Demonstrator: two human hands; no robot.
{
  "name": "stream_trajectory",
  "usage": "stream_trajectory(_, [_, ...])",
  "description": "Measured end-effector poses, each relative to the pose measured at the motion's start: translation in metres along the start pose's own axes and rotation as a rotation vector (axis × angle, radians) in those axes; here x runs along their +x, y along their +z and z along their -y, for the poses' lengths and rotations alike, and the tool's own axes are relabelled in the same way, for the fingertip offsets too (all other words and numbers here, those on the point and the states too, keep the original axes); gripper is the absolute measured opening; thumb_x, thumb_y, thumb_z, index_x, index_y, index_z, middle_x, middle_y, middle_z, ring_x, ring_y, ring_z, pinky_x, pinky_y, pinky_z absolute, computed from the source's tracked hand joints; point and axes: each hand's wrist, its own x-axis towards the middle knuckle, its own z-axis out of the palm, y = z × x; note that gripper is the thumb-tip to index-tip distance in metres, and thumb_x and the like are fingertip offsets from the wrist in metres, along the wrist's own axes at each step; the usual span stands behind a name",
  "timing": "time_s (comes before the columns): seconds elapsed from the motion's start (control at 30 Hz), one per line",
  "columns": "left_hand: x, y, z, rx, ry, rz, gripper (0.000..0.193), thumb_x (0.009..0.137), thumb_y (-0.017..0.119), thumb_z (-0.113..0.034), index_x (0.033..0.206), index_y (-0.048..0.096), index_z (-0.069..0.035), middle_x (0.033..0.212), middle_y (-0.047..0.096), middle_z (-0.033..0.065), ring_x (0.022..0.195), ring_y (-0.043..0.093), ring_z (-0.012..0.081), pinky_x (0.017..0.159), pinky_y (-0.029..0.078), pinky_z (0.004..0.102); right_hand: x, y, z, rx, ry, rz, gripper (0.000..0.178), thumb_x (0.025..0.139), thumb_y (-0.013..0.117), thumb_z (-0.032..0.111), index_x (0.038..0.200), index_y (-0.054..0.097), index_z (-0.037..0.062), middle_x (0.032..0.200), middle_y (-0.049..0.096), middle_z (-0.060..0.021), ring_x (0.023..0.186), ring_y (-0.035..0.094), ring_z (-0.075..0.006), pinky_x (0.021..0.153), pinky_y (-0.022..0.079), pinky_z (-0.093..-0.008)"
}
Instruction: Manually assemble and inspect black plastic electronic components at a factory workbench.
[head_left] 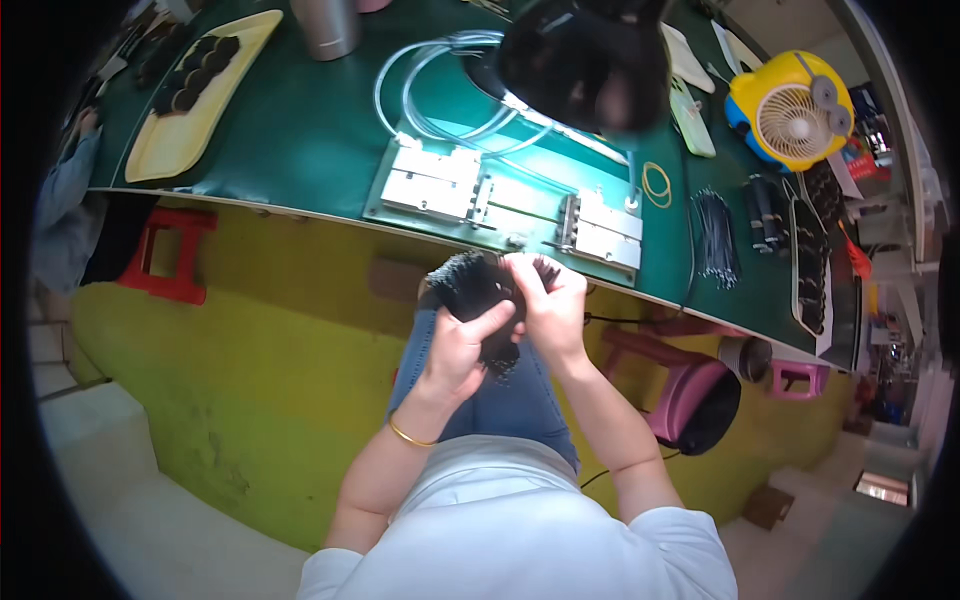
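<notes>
Over my lap, just in front of the bench edge, my left hand (460, 350) is closed around a thick bundle of short black wires (465, 283) with tiny pale tips. The wires fan out above my fingers, and their other ends show below the hand. My right hand (552, 308) is beside it with thumb and fingers pinched on black wires at the bundle's right side. How many wires it grips is hidden. Beyond my hands, on the bench, stands a metal fixture with a left block (430, 187) and a right block (608, 232).
A black lamp (585, 60) overhangs the fixture, near clear tubing (405, 85). Rightward lie more wires (714, 240), a yellow rubber band (655, 188), a tray of black coils (810, 265) and a yellow fan (795, 115). A pale tray (150, 150) and another person's sleeve (75, 175) are left.
</notes>
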Motion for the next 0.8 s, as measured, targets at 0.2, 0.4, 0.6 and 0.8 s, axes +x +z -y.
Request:
stream_trajectory(0.2, [0.0036, 0.0026, 0.0095, 0.025, 0.008, 0.044, 0.017, 0.082, 0.055, -0.001, 0.099, 0.052, -0.001, 0.081, 0.056, 0.0054, 0.064, 0.056, 0.0142, 0.057, 0.048, 0.0253, 0.0, -0.0101, -0.0034, 0.045, -0.025, 0.017, 0.021, 0.086, 0.054, 0.016, 0.079, 0.064, 0.0003, 0.051, 0.053, 0.0018, 0.036, 0.041, -0.0021, 0.032, 0.031, -0.0173])
stream_trajectory(0.4, [0.0043, 0.0041, 0.0085, 0.049, 0.013, 0.021, 0.015, 0.083, 0.054, -0.002, 0.097, 0.052, -0.001, 0.08, 0.055, 0.0052, 0.064, 0.055, 0.0131, 0.057, 0.047, 0.0249, 0.0022, -0.008, -0.0053, 0.078, -0.018, 0.004, 0.02, 0.086, 0.054, 0.017, 0.079, 0.064, 0.0008, 0.05, 0.052, 0.0018, 0.035, 0.04, -0.0021, 0.031, 0.03, -0.018])
stream_trajectory(0.6, [0.0051, 0.003, 0.0066, 0.061, 0.017, 0.022, 0.014, 0.083, 0.054, -0.002, 0.097, 0.052, -0.001, 0.079, 0.056, 0.0049, 0.063, 0.055, 0.0127, 0.057, 0.048, 0.0247, 0.0043, -0.0073, -0.0073, 0.1, -0.031, 0.009, 0.021, 0.086, 0.054, 0.017, 0.079, 0.064, 0.0009, 0.05, 0.051, 0.0019, 0.035, 0.04, -0.0023, 0.031, 0.03, -0.0181])
stream_trajectory(0.8, [0.0073, 0.0001, 0.0059, 0.036, 0.01, 0.028, 0.016, 0.08, 0.057, 0.0, 0.095, 0.053, -0.002, 0.081, 0.057, 0.0063, 0.065, 0.057, 0.0151, 0.057, 0.048, 0.0264, 0.0049, -0.0049, -0.0053, 0.108, -0.013, -0.019, 0.021, 0.086, 0.054, 0.018, 0.078, 0.064, 0.0009, 0.049, 0.052, 0.0015, 0.034, 0.041, -0.0024, 0.03, 0.03, -0.0178])
